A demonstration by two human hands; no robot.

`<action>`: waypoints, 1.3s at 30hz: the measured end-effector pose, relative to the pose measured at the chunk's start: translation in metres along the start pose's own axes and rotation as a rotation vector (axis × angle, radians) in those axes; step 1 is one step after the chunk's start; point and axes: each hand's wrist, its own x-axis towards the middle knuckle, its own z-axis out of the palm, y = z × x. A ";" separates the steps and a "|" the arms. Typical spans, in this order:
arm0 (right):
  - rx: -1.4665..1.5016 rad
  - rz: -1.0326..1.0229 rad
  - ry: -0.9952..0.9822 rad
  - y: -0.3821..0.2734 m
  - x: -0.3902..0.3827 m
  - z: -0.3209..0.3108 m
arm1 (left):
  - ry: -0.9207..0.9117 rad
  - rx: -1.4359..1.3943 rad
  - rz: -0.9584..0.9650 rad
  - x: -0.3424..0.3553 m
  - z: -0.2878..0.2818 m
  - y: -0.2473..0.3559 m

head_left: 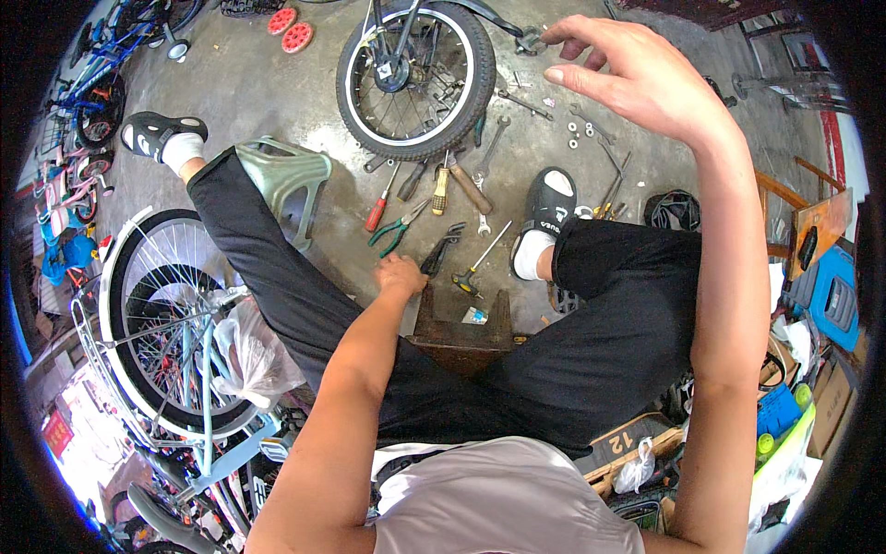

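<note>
My left hand [401, 274] is low near the floor between my knees, its fingers bent down and partly hidden by the back of the hand. Right beside it lie black-handled pliers [441, 249]; whether it touches them I cannot tell. Just beyond its fingers are green-handled pliers [399, 231]. Raised at the upper right, my right hand [637, 78] is open, thumb and fingers apart, with nothing in it. In the picture its fingertips come close to a dark metal part [528, 41], beside a bicycle wheel [415, 78] with a black tyre.
A red screwdriver [377, 210], a yellow-handled screwdriver [441, 192], a hammer [471, 189] and a wrench [494, 146] lie on the concrete floor. A pale green plastic stool [300, 171] is by my left leg. Another bicycle [208, 355] stands at left; two red wheels [296, 37] lie farther off.
</note>
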 end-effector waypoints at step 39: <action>0.839 0.412 -0.497 0.006 -0.041 0.036 | -0.160 -1.479 1.197 -0.173 -0.220 0.082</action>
